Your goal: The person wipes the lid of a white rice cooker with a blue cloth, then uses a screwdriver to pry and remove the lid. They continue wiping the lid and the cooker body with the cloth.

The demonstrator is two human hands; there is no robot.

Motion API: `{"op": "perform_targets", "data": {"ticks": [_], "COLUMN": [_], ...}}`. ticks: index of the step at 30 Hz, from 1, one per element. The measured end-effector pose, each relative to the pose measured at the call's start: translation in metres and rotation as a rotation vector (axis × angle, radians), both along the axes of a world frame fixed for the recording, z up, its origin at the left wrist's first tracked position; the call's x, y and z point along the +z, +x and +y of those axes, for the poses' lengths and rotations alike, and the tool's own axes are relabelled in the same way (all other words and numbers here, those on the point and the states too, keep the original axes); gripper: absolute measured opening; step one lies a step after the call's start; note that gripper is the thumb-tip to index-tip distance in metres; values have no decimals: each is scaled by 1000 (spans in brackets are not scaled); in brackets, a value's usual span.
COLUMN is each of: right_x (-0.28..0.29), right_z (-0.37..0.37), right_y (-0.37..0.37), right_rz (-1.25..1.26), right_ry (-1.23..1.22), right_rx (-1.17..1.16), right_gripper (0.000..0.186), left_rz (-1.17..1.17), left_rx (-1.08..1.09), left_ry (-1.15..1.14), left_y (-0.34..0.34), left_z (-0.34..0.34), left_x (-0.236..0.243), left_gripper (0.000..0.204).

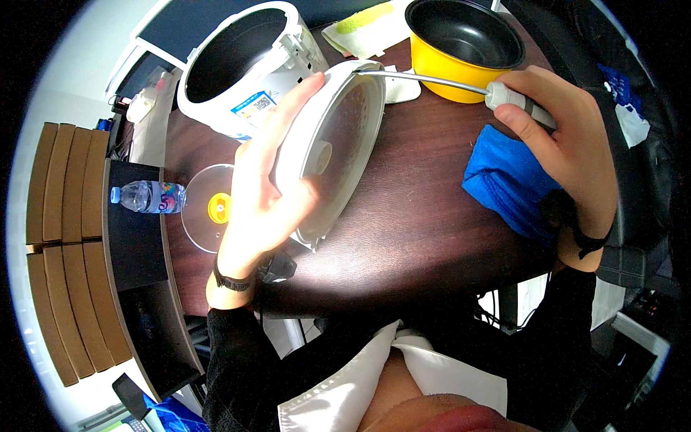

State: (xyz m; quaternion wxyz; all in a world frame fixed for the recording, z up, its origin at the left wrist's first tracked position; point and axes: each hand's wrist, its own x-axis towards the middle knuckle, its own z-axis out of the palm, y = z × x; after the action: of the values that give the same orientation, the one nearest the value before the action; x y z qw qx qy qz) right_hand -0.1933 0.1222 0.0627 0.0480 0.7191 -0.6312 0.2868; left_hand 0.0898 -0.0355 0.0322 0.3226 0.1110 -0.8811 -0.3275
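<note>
My left hand (259, 198) holds a round white rice cooker lid (349, 137) tilted on edge, its inner side facing right. The thumb presses on the inner face and the fingers spread behind the rim. In my right hand (576, 133) is a long-shafted screwdriver (439, 79) with a pale handle, pointing left. Its tip meets the top edge of the lid; whether it is wedged into a seam cannot be made out. Behind the lid, to the left, the white rice cooker body (207, 114) stands uncovered. A yellow inner pot (443, 61) with a black inside stands at the far right.
A crumpled blue cloth (497, 173) lies below my right hand. At left are a clear lid (194, 227) with a yellow knob and a water bottle (147, 196). A white and green cloth (367, 32) lies at the back. Cardboard boxes (72, 187) stand beyond the table's left edge.
</note>
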Motion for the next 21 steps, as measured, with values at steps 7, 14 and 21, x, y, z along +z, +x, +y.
{"op": "perform_targets", "data": {"ticks": [7, 14, 21], "right_x": [-3, -3, -2], "right_z": [0, -1, 12], "right_y": [-3, 3, 19], "right_rz": [127, 75, 135], "right_ry": [-101, -196, -180], "right_rx": [39, -4, -106], "right_gripper": [33, 38, 36], "left_rz": [-16, -2, 15], "left_rx": [-12, -44, -50], "left_ry": [-92, -128, -177], "left_y": [0, 0, -1], "left_z": [-1, -2, 2], "left_x": [1, 0, 1], "left_gripper": [75, 72, 74]}}
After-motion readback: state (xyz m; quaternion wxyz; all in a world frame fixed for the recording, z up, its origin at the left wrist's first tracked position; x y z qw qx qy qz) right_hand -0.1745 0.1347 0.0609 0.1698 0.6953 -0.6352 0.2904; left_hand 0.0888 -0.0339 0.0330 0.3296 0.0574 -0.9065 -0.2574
